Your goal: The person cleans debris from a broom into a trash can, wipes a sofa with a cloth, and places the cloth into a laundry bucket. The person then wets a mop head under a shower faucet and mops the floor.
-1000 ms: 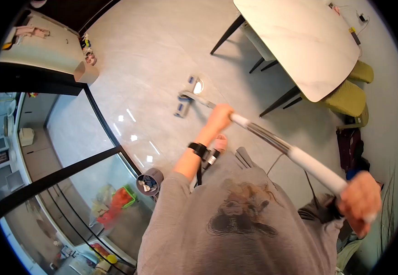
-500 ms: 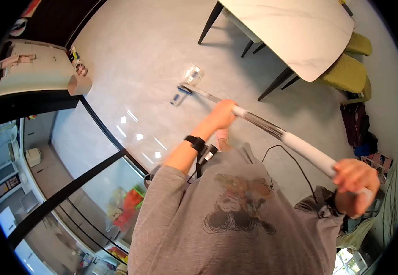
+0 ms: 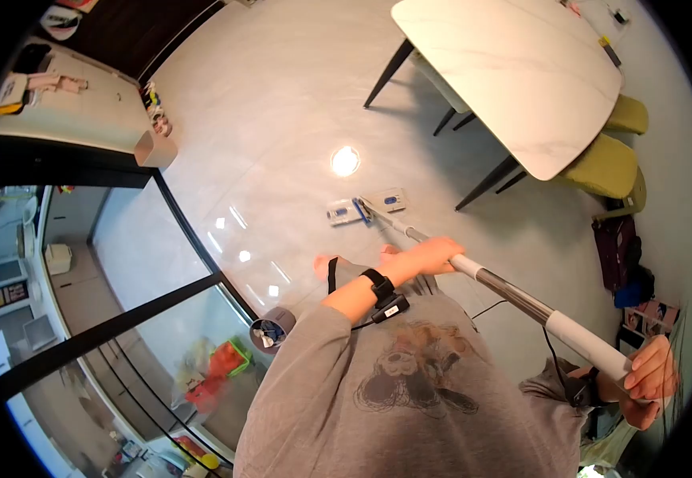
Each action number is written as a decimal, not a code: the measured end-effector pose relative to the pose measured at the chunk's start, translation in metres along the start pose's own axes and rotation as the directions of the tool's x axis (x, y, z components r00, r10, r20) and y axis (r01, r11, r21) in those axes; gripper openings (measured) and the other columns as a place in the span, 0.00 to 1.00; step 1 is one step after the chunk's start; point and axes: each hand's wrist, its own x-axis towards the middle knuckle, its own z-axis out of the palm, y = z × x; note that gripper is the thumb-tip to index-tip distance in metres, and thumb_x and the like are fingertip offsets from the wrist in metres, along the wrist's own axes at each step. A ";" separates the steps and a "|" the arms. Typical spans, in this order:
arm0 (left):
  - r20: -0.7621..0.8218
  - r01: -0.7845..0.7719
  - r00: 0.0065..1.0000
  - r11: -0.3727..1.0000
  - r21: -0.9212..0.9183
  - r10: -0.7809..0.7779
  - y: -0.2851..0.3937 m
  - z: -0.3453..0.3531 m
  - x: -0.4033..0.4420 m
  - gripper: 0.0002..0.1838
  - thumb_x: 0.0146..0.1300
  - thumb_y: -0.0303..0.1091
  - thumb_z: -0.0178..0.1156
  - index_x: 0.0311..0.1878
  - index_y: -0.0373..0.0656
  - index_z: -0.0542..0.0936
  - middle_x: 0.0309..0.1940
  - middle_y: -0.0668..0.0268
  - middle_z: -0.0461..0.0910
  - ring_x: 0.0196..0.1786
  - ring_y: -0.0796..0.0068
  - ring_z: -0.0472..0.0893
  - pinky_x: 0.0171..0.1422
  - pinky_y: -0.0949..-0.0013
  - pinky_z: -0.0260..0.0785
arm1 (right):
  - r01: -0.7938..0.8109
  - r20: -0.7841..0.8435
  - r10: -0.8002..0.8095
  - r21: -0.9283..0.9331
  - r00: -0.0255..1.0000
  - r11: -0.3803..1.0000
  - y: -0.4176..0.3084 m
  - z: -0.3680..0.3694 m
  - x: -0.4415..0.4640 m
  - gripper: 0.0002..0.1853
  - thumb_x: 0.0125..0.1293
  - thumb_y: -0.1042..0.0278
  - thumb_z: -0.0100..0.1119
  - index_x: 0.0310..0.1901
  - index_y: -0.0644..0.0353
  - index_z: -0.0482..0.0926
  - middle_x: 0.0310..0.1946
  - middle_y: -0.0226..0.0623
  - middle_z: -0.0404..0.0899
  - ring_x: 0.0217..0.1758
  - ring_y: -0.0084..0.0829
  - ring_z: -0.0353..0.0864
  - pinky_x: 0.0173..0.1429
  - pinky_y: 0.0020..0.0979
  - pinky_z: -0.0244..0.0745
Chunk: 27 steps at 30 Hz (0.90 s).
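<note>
A flat mop [image 3: 587,341] with a white and metal pole slants across the view in front of me. My left hand [image 3: 435,255], with a black band at the wrist, is closed around the lower part of the pole. At the pole's upper end, on the right, my right hand [image 3: 650,381] grips the white handle. The mop head [image 3: 392,199] lies on the pale floor [image 3: 258,103], its two white and blue halves either side of the pole joint. My bare feet [image 3: 327,267] stand just behind it, partly hidden by my left arm.
A white marble-look table [image 3: 513,72] with dark legs stands at upper right, beside yellow-green chairs [image 3: 601,167]. A small bin [image 3: 272,331] holding rubbish stands by the black-framed glass door [image 3: 194,279]. A pinkish bin [image 3: 155,150] sits near the cabinet. Bags [image 3: 617,247] lie along the right wall.
The mop head has come closer to my feet and turned, its halves now spread sideways. Both hands have moved lower and to the right in view, still on the pole.
</note>
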 end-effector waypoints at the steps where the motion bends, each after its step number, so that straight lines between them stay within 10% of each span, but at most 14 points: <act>1: -0.012 0.010 1.000 1.000 -0.003 -0.010 -0.005 -0.011 -0.011 0.12 0.49 0.35 0.62 0.37 0.44 0.75 0.36 0.58 0.76 0.44 0.55 0.73 0.49 0.58 0.67 | 0.020 0.048 -0.020 -0.007 0.999 1.000 0.010 0.008 0.008 0.13 0.46 0.56 0.49 0.20 0.57 0.64 0.15 0.34 0.70 0.18 0.25 0.72 0.31 0.24 0.65; 11: -0.636 0.324 0.751 0.939 0.120 -0.177 -0.121 -0.170 -0.180 0.09 0.43 0.24 0.60 0.30 0.42 0.73 0.30 0.57 0.75 0.41 0.51 0.73 0.45 0.56 0.66 | -0.042 0.556 -0.184 0.368 0.811 0.929 0.122 0.285 0.109 0.05 0.55 0.70 0.55 0.27 0.60 0.70 0.19 0.33 0.77 0.25 0.32 0.81 0.41 0.35 0.79; 21: -0.947 0.591 0.087 0.781 -0.201 -0.309 -0.184 -0.251 -0.397 0.11 0.47 0.27 0.66 0.29 0.40 0.72 0.33 0.56 0.74 0.40 0.53 0.73 0.45 0.60 0.66 | -0.451 0.606 0.093 0.472 0.790 0.758 0.157 0.539 0.113 0.06 0.52 0.81 0.58 0.28 0.60 0.71 0.25 0.37 0.78 0.32 0.38 0.81 0.47 0.42 0.77; 27: -0.918 0.621 0.146 0.756 -0.204 -0.368 -0.216 -0.275 -0.442 0.12 0.45 0.27 0.66 0.28 0.40 0.71 0.31 0.57 0.72 0.40 0.53 0.72 0.45 0.59 0.65 | -0.479 0.674 -0.070 0.590 0.735 0.650 0.179 0.599 0.137 0.08 0.56 0.77 0.57 0.24 0.61 0.68 0.20 0.36 0.73 0.23 0.34 0.74 0.39 0.39 0.76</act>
